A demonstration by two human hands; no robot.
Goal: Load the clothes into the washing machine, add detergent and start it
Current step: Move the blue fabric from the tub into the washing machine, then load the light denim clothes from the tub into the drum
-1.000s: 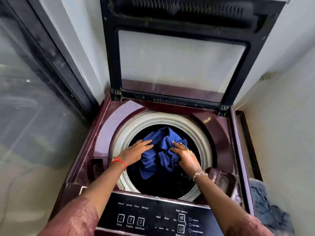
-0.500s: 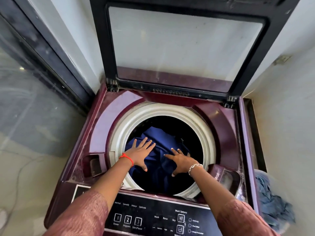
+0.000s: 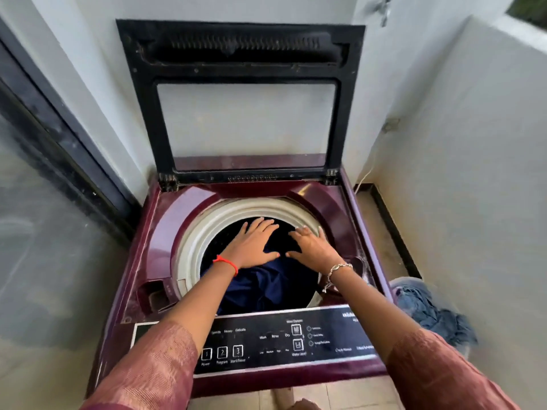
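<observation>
A maroon top-loading washing machine (image 3: 165,232) stands with its black-framed glass lid (image 3: 245,119) raised against the wall. Dark blue clothes (image 3: 260,287) lie inside the drum, under its white rim (image 3: 189,250). My left hand (image 3: 251,244), with a red thread at the wrist, hovers flat over the drum mouth, fingers spread and empty. My right hand (image 3: 313,247), wearing a silver bracelet, is beside it, also flat, spread and empty. No detergent is visible.
The black control panel (image 3: 284,341) with buttons 1, 2, 3 runs along the machine's front. A pile of blue-grey clothes (image 3: 429,312) lies on the floor at the right. White walls close in behind and right; a glass door (image 3: 44,232) is at the left.
Both hands let go of the blue garment, which sank into the drum, then rose with fingers spread above the opening. The camera pulled back and up, showing the whole lid.
</observation>
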